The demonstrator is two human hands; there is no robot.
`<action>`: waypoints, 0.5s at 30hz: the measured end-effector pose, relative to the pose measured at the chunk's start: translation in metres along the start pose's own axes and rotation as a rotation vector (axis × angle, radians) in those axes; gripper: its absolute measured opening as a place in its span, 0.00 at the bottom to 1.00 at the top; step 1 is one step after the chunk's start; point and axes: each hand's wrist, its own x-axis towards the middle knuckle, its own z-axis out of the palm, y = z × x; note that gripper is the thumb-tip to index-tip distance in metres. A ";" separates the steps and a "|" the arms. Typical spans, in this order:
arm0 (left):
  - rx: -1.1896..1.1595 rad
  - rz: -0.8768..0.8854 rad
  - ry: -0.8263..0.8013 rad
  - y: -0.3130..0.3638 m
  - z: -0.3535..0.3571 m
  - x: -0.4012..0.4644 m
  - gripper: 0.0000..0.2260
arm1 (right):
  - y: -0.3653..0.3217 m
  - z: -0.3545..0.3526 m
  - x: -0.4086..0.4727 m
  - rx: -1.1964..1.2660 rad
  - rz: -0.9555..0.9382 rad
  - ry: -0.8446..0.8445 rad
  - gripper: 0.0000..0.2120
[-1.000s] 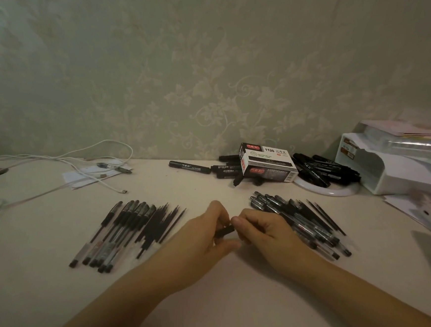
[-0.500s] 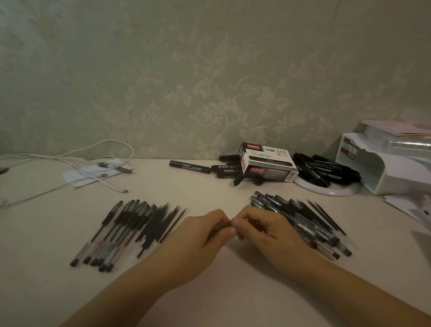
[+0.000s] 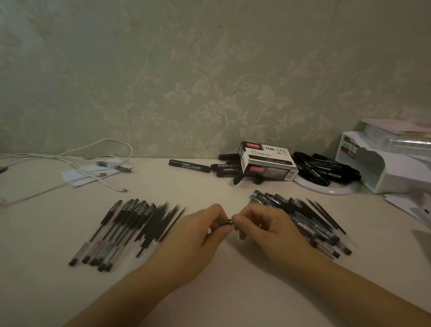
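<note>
My left hand (image 3: pixel 199 238) and my right hand (image 3: pixel 262 226) meet over the middle of the desk, both pinching one thin black pen (image 3: pixel 223 226). Most of that pen is hidden inside the left hand's curled fingers. A row of black gel pens and bare refills (image 3: pixel 126 229) lies left of my hands. A second pile of pens (image 3: pixel 309 220) lies to the right, partly under my right hand.
Black markers (image 3: pixel 191 163) and a black-and-white marker box (image 3: pixel 267 163) lie near the wall. A white plate (image 3: pixel 324 189) holds more markers. A white tray (image 3: pixel 400 172) with papers stands at right. White cables (image 3: pixel 80 158) sprawl at back left.
The black piece seen between my hands a second ago has been drawn into the left hand's fingers. Both hands stay together at the same spot.
</note>
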 end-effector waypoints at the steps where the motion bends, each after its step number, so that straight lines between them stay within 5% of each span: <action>1: 0.002 -0.006 -0.007 -0.001 0.000 0.000 0.05 | 0.001 -0.001 0.000 0.001 -0.004 -0.012 0.06; 15: 0.003 -0.016 -0.062 -0.008 0.004 0.000 0.05 | 0.003 -0.001 0.002 0.029 0.021 -0.028 0.05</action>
